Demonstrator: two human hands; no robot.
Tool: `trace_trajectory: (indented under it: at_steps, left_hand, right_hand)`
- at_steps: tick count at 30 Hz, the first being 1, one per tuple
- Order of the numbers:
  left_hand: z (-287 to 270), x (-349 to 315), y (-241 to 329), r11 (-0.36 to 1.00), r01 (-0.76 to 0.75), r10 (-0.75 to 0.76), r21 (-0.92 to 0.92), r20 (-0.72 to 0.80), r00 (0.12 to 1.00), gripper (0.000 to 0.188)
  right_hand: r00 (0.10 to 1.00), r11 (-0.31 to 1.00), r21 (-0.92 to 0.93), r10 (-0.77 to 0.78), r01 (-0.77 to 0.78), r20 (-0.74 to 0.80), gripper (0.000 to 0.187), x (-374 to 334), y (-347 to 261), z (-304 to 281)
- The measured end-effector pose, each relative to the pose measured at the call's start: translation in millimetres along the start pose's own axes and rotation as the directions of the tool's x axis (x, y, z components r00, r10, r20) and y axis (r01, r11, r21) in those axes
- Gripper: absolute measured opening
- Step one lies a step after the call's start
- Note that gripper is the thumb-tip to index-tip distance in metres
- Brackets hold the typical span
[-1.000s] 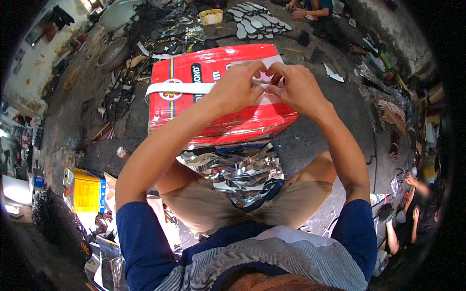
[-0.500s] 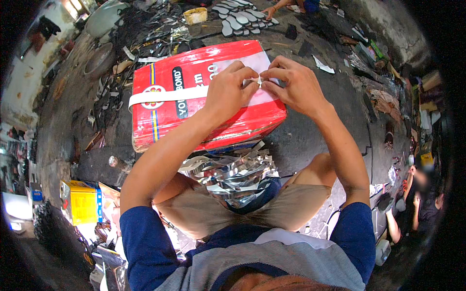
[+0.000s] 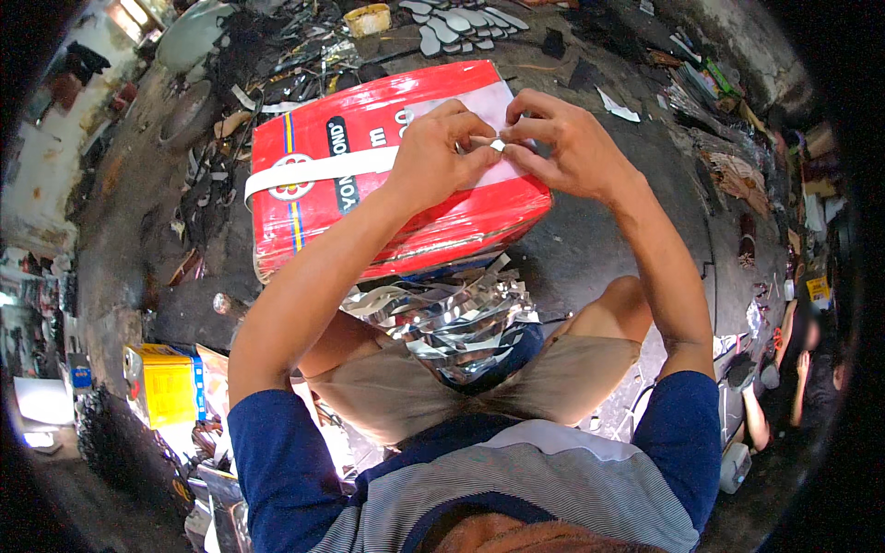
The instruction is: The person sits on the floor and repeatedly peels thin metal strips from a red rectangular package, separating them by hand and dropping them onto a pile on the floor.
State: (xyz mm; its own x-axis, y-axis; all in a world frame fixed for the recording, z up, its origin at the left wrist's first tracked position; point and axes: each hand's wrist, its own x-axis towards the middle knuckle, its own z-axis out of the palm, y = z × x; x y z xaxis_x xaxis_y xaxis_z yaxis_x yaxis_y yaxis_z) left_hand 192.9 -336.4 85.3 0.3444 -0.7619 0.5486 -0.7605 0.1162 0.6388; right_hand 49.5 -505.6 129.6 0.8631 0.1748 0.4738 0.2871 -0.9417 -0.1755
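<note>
A red carton [image 3: 396,235], wrapped in shiny clear film, lies in front of me. A white band [image 3: 369,162] runs across its top from the left edge and passes under my left hand [image 3: 441,155]. A pale sheet [image 3: 479,103] lies on the carton's right part. Over it, the thumb and fingers of my left hand close on a small white piece [image 3: 498,145]. From the other side, my right hand [image 3: 564,147] pinches at the same piece, thumb below and forefinger above. Whether this piece belongs to the band is unclear.
Shiny silver strips [image 3: 461,323] are heaped between my knees and the carton. Grey sole-shaped pieces [image 3: 452,26] and a yellow tub [image 3: 368,19] lie at the far side. A yellow box [image 3: 164,387] stands at left; another person's arm [image 3: 756,419] shows at right.
My fingertips have shifted around the small white piece, and my right fingers sit more spread. The view has moved slightly; the other person's hand at the far sole-shaped pieces is out of sight.
</note>
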Motion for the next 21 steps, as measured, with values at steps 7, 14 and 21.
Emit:
trace_trajectory:
  at_steps: [7, 14, 21]
  left_hand:
    - [1, 2, -7, 0.999, 0.045, -0.046, -0.031, -0.036, 0.998, 0.013]
    - [6, 3, -5, 0.998, 0.066, -0.065, 0.011, -0.073, 0.995, 0.011]
    - [6, 11, 0, 0.995, 0.061, -0.058, 0.082, -0.035, 0.998, 0.011]
  right_hand:
    - [0.980, 0.971, 0.193, 0.163, -0.139, -0.113, 0.016, -3, 3, 10]
    - [0.838, 0.804, 0.428, 0.519, -0.413, -0.166, 0.018, -9, 4, 38]
    - [0.721, 0.490, 0.780, 0.689, -0.389, -0.074, 0.020, -5, 11, 56]
